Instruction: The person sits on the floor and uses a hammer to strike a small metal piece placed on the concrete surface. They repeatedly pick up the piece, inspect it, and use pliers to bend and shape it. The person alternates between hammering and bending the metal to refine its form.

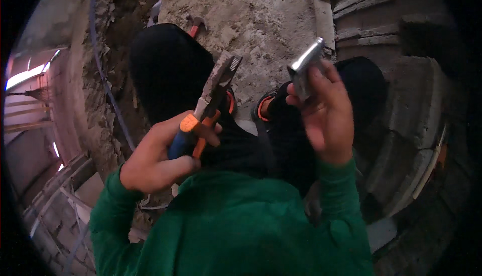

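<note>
Green cloth of the top (241,221) is seen nearest, behind both sets of fingers; the pliers (217,83) are held by their handles in the curled fingers of the left hand (163,150), head jutting beyond them, while a shiny metal piece (307,57) is pinched by the right hand (329,113), its bright end past the fingertips. For good control, the handles are probably best gripped low, and the metal piece's edges kept clear of fingertips.

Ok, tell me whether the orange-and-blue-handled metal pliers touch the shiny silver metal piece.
Apart: the head view shows rough ground between the pliers, in the left hand, and the metal piece, in the right hand.
</note>
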`<move>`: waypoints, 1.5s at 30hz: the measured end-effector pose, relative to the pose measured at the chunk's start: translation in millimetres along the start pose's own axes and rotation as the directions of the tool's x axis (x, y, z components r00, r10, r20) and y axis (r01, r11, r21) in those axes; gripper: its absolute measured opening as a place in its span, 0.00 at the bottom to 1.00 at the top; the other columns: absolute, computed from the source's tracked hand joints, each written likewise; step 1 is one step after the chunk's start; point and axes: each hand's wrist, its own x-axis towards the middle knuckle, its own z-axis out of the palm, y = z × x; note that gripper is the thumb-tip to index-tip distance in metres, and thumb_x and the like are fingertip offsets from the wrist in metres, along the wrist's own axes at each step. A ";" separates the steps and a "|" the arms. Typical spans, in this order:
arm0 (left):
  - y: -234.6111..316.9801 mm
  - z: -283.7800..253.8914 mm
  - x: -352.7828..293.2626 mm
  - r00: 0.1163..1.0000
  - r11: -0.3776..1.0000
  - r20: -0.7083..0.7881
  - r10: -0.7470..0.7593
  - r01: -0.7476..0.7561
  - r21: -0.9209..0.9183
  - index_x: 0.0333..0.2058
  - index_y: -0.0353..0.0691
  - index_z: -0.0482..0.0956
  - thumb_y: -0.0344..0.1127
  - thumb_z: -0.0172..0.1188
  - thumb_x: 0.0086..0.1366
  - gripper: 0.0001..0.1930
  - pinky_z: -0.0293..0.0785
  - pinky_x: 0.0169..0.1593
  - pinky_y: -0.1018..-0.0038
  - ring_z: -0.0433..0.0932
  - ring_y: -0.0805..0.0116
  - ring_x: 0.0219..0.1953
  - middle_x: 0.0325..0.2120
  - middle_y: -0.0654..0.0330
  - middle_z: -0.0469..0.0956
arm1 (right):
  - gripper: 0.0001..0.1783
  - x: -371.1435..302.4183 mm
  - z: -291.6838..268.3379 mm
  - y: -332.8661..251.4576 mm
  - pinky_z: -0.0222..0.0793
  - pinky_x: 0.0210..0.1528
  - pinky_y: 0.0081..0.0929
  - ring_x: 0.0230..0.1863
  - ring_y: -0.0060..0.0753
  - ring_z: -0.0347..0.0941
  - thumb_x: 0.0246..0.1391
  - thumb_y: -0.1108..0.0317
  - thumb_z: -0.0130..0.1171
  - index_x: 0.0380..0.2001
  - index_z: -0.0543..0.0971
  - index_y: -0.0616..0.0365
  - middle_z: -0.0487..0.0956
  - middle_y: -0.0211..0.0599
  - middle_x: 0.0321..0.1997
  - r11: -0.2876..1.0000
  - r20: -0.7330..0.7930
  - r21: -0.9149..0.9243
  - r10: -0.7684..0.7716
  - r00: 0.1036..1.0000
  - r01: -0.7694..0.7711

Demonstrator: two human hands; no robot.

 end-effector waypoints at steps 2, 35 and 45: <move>-0.5 1.1 4.0 1.000 1.000 -0.004 -0.004 0.004 0.013 0.46 0.33 0.80 0.26 0.59 0.48 0.22 0.71 0.57 0.70 0.78 0.63 0.51 0.45 0.56 0.80 | 0.10 2.6 -7.2 -1.6 0.83 0.46 0.35 0.42 0.35 0.85 0.66 0.66 0.62 0.48 0.80 0.56 0.85 0.37 0.43 0.926 0.024 0.299 0.237 0.971 -0.233; -6.5 11.1 27.3 0.962 0.960 0.209 -0.179 0.217 -0.178 0.36 0.36 0.80 0.36 0.67 0.62 0.10 0.71 0.37 0.79 0.75 0.77 0.31 0.30 0.65 0.77 | 0.17 7.6 -5.0 15.7 0.85 0.44 0.33 0.41 0.35 0.86 0.65 0.70 0.63 0.52 0.75 0.68 0.85 0.45 0.45 0.987 -0.052 -0.152 -0.056 0.997 0.047; -30.3 17.3 30.4 0.976 0.975 0.159 -0.149 0.172 -0.143 0.47 0.33 0.80 0.37 0.69 0.65 0.17 0.73 0.46 0.75 0.78 0.74 0.40 0.36 0.63 0.79 | 0.17 9.7 -4.4 28.1 0.83 0.43 0.29 0.44 0.32 0.85 0.70 0.59 0.59 0.52 0.79 0.62 0.85 0.38 0.46 1.000 0.001 0.004 -0.007 1.000 0.007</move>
